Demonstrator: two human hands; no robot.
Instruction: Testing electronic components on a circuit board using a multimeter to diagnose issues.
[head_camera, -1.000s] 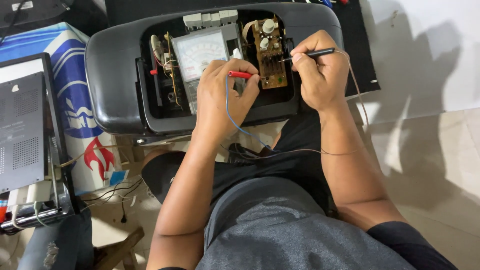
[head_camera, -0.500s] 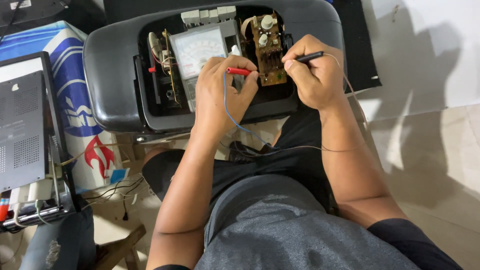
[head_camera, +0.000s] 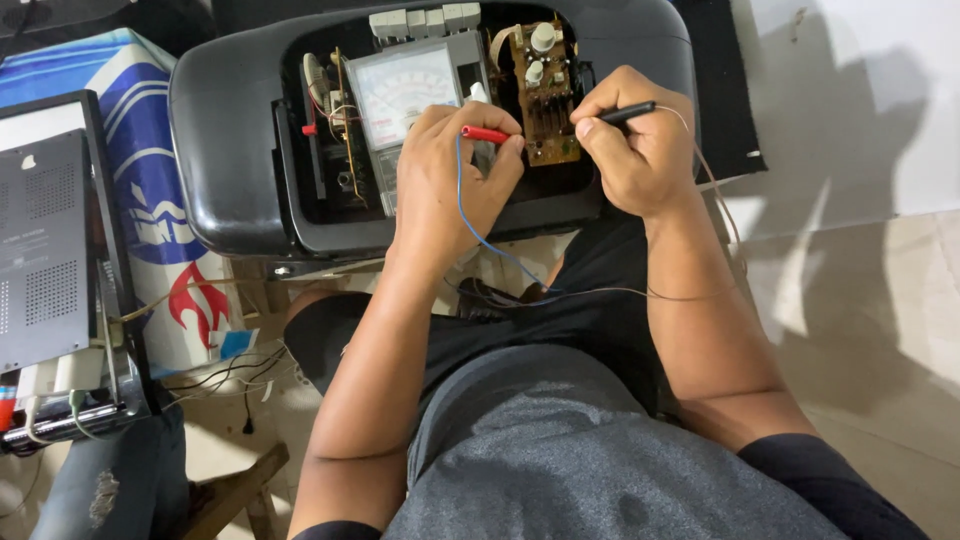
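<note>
My left hand grips a red test probe with a blue lead, its tip pointing right toward a brown circuit board. My right hand pinches a black test probe whose tip meets the board's right edge. The board lies inside a black open casing resting in front of my lap. An analogue meter with a white dial sits in the casing just left of the board, partly behind my left hand.
A grey electronic unit on a frame stands at the left with loose wires below it. A blue, white and red printed bag lies beside the casing. Pale floor tiles spread to the right. Wooden stool legs show at the bottom left.
Both hands have stayed on the board with the probes. The view has shifted slightly, and the probe tips have made only small adjustments.
</note>
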